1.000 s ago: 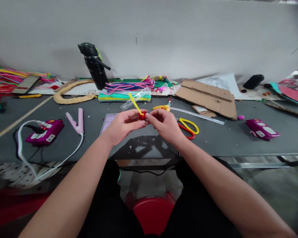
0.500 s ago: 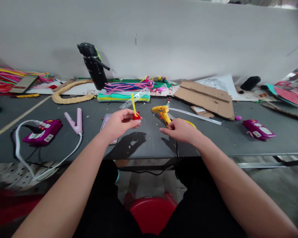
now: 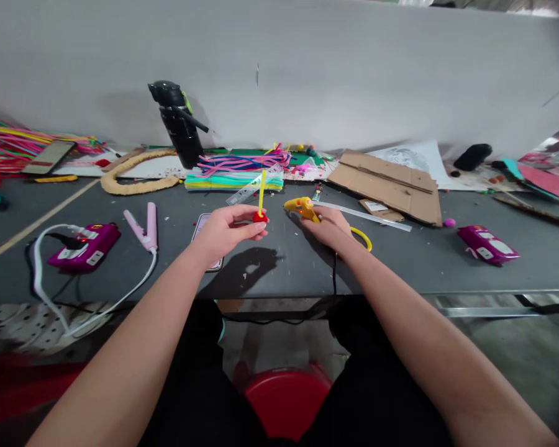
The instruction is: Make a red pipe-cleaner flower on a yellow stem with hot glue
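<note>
Pinched in the fingertips of my left hand point(image 3: 228, 234) is a small red pom-pom point(image 3: 259, 217), with a yellow pipe cleaner point(image 3: 261, 192) standing upright from it. My right hand point(image 3: 331, 228) is wrapped around the handle of a yellow glue gun point(image 3: 300, 205). The gun's nozzle points left, toward the pom-pom but apart from it; a small light glows on its body. My palm and fingers hide most of the handle. Beyond my right wrist curves a yellow fuzzy loop point(image 3: 365, 238). A phone point(image 3: 204, 225) lies partly under my left hand.
Bundled pipe cleaners point(image 3: 235, 180) and a clear ruler point(image 3: 251, 186) lie behind my hands, near a black bottle point(image 3: 181, 133). Cardboard point(image 3: 386, 185) is at the back right. On the left are a pink hair straightener point(image 3: 144, 231) and a purple power strip point(image 3: 86, 248) with cables.
My right hand has moved forward and closed more fully around the glue gun's handle. My left hand has shifted slightly right, and the yellow stem now stands straighter.
</note>
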Tool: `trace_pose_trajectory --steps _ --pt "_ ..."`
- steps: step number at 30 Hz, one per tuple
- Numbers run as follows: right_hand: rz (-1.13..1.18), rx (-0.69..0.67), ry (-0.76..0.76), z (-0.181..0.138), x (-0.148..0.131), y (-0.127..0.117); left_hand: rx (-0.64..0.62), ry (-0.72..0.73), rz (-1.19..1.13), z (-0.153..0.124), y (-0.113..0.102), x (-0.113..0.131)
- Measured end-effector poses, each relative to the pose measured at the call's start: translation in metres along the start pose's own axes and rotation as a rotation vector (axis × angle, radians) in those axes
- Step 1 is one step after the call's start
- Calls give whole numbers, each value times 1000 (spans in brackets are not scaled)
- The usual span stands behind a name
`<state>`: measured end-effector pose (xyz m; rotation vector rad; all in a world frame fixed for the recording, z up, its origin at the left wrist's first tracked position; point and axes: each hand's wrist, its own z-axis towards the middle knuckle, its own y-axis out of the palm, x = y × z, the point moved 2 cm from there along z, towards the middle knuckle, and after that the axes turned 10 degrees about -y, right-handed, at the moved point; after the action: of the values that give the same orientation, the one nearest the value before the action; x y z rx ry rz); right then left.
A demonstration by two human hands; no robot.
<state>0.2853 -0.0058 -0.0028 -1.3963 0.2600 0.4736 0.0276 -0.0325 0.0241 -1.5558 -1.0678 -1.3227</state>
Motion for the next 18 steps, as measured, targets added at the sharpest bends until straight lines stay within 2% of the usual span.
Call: trace_pose_trajectory --steps 4,6,8,11,15,18 --pt "511 52 -79 -6 1 -3 -8 8 -29 0 -1 0" --pt "763 34 -42 -13 0 -5 -7 5 -38 0 -3 -1" --pt "900 -1 5 -20 -3 -7 1 -4 -44 1 -4 -2" --pt "973 -61 23 -31 -10 -9 22 -30 -34 2 -5 -4" --pt "924 -189 -65 -42 -22 -9 38 -45 -14 4 -5 -7" --pt "896 -205 -93 -45 -29 -8 20 -46 -15 4 -4 -8"
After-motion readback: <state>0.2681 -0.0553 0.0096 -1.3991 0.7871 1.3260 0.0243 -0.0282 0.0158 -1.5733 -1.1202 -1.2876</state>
